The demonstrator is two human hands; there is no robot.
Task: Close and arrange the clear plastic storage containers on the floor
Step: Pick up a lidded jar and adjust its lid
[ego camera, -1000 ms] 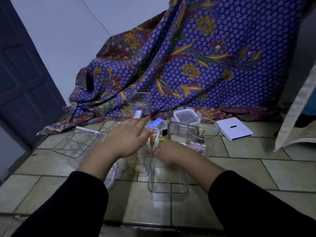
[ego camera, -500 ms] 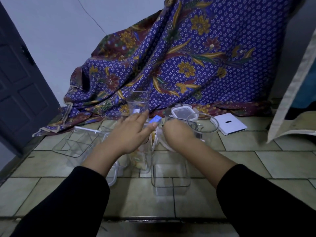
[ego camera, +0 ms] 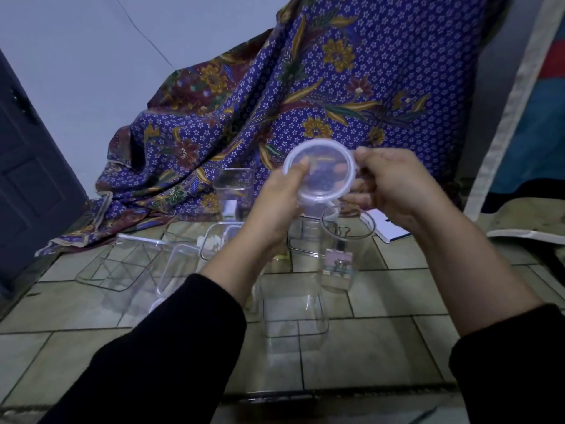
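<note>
Both hands hold a round clear lid (ego camera: 321, 171) up in the air, tilted toward me. My left hand (ego camera: 281, 200) grips its lower left edge and my right hand (ego camera: 388, 185) pinches its right rim. Directly below stands a round clear jar (ego camera: 344, 252), open, with binder clips inside. A square clear container (ego camera: 293, 316) stands open nearer to me on the tiled floor. A tall square container (ego camera: 235, 194) stands further back, beside the cloth. A divided clear tray (ego camera: 119, 266) and a rectangular container (ego camera: 177, 270) lie at the left.
A patterned purple cloth (ego camera: 305, 96) hangs behind the containers. A white flat box (ego camera: 389, 229) lies on the floor at the right, behind my right hand. A dark door (ego camera: 27, 185) stands at the left. Pale fabric (ego camera: 519, 117) hangs at the right edge.
Both hands have lifted from the containers on the floor and now hold the round lid up above the round jar. The camera has tilted upward slightly.
</note>
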